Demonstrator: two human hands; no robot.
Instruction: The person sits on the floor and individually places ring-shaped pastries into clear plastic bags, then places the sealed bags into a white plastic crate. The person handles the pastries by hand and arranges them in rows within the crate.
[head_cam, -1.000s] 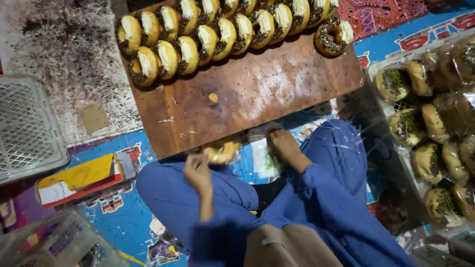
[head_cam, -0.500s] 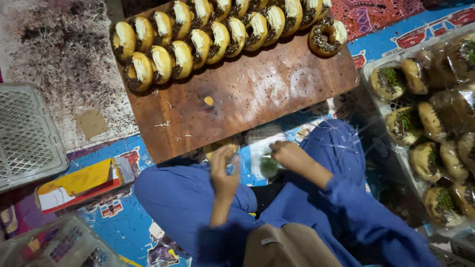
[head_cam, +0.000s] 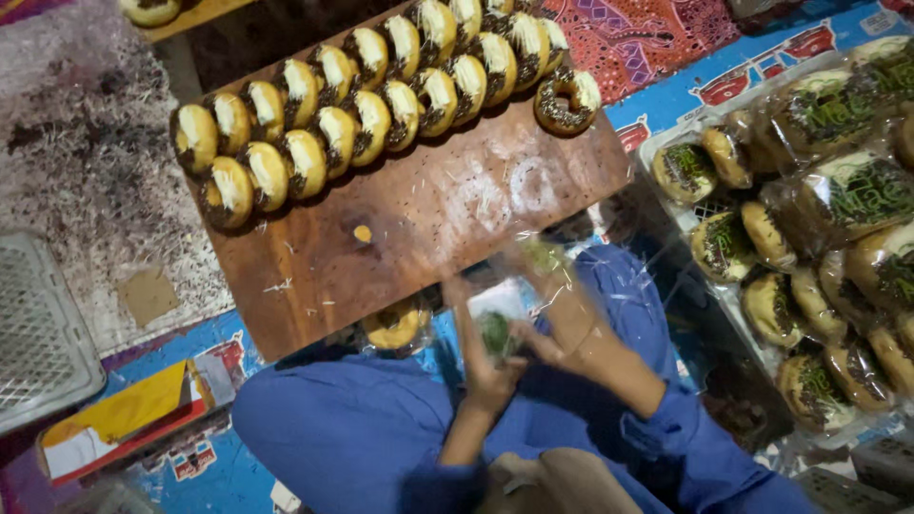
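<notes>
My left hand (head_cam: 484, 360) and my right hand (head_cam: 557, 319) meet above my lap in blue trousers, both closed on a clear plastic bag (head_cam: 505, 305) with a green patch; the motion blurs it. One bagged doughnut (head_cam: 393, 326) lies on my left knee by the board's near edge. A wooden board (head_cam: 447, 214) in front of me carries two rows of doughnuts (head_cam: 371, 90) with dark and white topping, standing on edge. One ring doughnut (head_cam: 566, 99) lies flat at the board's far right corner.
A tray (head_cam: 666, 205) at the right holds several bagged doughnuts (head_cam: 828, 238). A white plastic basket (head_cam: 38, 333) sits at the left, beside a crumb-strewn plastic sheet (head_cam: 86, 162). A yellow and red packet (head_cam: 124, 419) lies on the patterned mat at lower left.
My hands have come together from apart and now both hold the plastic bag above my lap. The view has shifted a little towards the board.
</notes>
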